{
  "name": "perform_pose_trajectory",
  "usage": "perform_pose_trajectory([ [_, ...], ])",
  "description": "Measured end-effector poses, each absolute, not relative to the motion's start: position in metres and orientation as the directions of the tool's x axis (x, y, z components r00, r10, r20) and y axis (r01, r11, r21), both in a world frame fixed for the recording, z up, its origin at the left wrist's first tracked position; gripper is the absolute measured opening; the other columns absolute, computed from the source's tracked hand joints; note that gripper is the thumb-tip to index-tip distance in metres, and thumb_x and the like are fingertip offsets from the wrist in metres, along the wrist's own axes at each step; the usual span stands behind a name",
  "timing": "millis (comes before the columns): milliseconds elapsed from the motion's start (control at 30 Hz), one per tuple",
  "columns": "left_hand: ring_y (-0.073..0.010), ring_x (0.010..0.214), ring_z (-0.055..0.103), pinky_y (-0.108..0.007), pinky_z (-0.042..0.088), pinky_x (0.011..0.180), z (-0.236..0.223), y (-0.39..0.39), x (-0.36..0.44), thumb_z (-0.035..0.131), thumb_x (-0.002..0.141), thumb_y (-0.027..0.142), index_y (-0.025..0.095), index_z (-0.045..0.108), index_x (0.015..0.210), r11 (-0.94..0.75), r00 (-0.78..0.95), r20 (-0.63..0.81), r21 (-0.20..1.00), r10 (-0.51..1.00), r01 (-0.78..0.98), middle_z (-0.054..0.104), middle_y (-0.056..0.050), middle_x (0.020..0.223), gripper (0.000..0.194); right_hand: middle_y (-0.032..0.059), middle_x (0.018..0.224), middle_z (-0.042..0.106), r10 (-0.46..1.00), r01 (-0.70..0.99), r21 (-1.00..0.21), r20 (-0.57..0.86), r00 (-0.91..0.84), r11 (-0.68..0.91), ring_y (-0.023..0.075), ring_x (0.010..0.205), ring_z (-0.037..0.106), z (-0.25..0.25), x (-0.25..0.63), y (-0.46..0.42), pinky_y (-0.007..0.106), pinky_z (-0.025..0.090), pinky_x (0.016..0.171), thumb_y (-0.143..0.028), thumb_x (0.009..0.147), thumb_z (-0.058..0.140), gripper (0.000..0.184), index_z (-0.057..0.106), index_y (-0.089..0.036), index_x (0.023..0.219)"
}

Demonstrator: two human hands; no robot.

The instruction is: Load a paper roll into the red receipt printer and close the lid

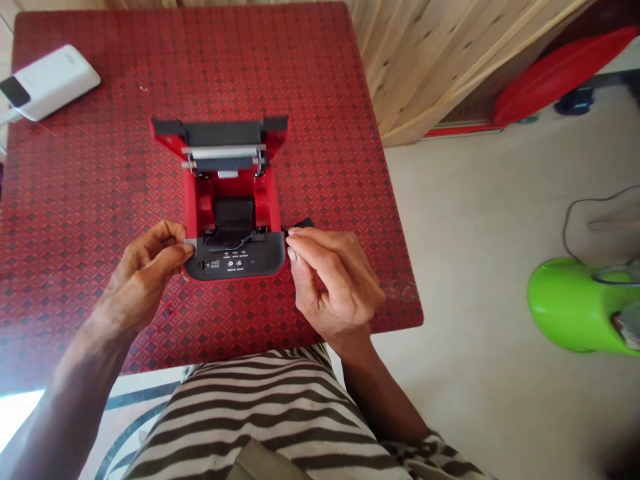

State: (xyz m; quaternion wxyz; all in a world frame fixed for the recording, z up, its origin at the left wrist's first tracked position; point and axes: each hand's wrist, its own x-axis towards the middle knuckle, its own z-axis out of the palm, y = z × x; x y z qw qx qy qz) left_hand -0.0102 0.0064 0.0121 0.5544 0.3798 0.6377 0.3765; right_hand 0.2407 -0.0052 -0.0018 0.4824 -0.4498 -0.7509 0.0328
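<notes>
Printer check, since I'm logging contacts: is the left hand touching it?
Touching. The head view shows the left hand with thumb and fingertips pinched on the grey tab at the left front corner of the open red printer.

The little printer (233, 207) is bright red with a dark grey front panel and a black-and-grey lid flipped up. It sits on a tablecloth (100, 200) that's deep red with a repeating darker diamond pattern. Far left of the printer there's a white power bank (50, 81) with a black end. Below the printer, the person's shirt (270, 420) has brown and cream stripes. Way off right of the printer: a lime green plastic thing (575, 307) and a red curved one (560, 73).
</notes>
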Motion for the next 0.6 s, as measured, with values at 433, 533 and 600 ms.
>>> perform_pose_trajectory([
  [433, -0.0158, 0.072, 0.052, -0.03, 0.043, 0.069, -0.004, -0.017, -0.008, 0.068, 0.095, 0.048, 0.027, 0.067, 0.093, 0.17, -0.206, -0.122, 0.957, 0.971, 0.236, 0.061, 0.003, 0.079, 0.021, 0.0167, 0.113, 0.079, 0.761, 0.75, -0.175, -0.004, -0.648, 0.638, 0.0286, 0.118, 0.072, 0.04, 0.175, 0.084, 0.039, 0.061, 0.092, -0.008, 0.108, 0.052, 0.024, 0.076, -0.009, 0.11],
  [533, -0.0157, 0.073, 0.055, -0.029, 0.046, 0.07, -0.006, -0.017, -0.004, 0.065, 0.097, 0.046, 0.027, 0.066, 0.094, 0.125, -0.249, -0.045, 0.941, 0.967, 0.315, 0.063, 0.003, 0.08, 0.019, 0.0187, 0.121, 0.077, 0.772, 0.78, -0.135, -0.118, -0.624, 0.61, 0.0286, 0.114, 0.075, 0.045, 0.162, 0.09, 0.038, 0.061, 0.083, -0.004, 0.108, 0.043, 0.034, 0.075, -0.01, 0.117],
  [600, -0.0154, 0.073, 0.055, -0.028, 0.045, 0.069, -0.01, -0.017, -0.005, 0.065, 0.097, 0.048, 0.026, 0.067, 0.095, 0.119, -0.259, -0.031, 0.936, 0.965, 0.331, 0.063, 0.003, 0.079, 0.022, 0.0178, 0.129, 0.074, 0.772, 0.787, -0.132, -0.152, -0.617, 0.603, 0.0282, 0.113, 0.075, 0.048, 0.16, 0.091, 0.038, 0.061, 0.083, -0.002, 0.107, 0.039, 0.039, 0.072, -0.011, 0.126],
])
